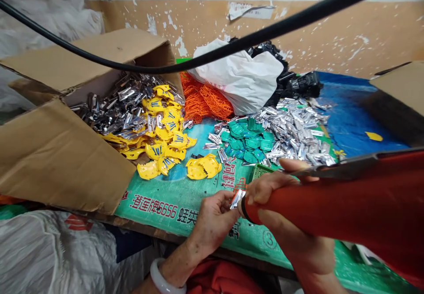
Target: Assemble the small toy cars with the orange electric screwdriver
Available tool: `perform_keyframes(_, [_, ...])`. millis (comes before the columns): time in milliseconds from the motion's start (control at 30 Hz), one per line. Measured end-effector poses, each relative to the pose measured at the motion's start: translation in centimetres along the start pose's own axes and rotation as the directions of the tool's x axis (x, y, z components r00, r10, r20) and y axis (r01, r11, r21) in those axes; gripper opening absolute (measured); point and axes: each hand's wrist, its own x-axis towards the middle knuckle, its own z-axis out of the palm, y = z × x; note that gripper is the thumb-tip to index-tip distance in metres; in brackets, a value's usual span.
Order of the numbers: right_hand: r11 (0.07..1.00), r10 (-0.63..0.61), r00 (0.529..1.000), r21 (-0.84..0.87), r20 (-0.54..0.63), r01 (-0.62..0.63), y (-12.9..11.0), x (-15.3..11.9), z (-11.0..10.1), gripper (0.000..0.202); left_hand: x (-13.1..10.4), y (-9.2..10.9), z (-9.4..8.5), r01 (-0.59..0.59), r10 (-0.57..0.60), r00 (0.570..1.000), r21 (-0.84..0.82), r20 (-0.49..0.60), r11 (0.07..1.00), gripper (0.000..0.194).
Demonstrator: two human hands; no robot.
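My left hand [212,223] pinches a small silver part [237,198] between thumb and fingertips, above the front of the table. My right hand [281,210] is wrapped round the body of a red power screwdriver [308,203], which lies slanting across the right side. The tool's pale nose, behind a black ring, meets the silver part; its bit is hidden. Just beyond the hands stands a small green basket [260,171], partly covered. Teal plastic pieces [247,139] are heaped behind it, beside a pile of silver parts [294,128].
An open cardboard box [66,152] spills silver parts and yellow plastic shells [159,150] at left. Orange netting [205,101], a white bag [241,77] and black parts [303,84] lie at the back. A black cable [165,69] crosses overhead. A woven sack [39,254] sits front left.
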Motion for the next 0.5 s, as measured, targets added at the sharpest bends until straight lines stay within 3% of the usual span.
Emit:
perform_keyframes(233, [0.988,-0.041,0.998,0.150,0.047,0.033,-0.6,0.9,0.0,0.049,-0.4,0.9,0.0,0.014,-0.012,0.999,0.073,-0.031,0.997,0.029])
perform_keyframes(333, [0.975,-0.036,0.999,0.219,-0.031,0.042,-1.6,1.7,-0.4,0.056,-0.5,1.3,-0.5,-0.035,0.037,0.999,0.122,-0.018,0.992,0.025])
perform_keyframes(500, [0.990,-0.027,0.967,0.127,-0.253,0.060,-2.6,3.5,-1.4,0.062,-0.2,0.8,-1.5,-0.011,0.014,0.999,-0.090,0.043,0.996,0.028])
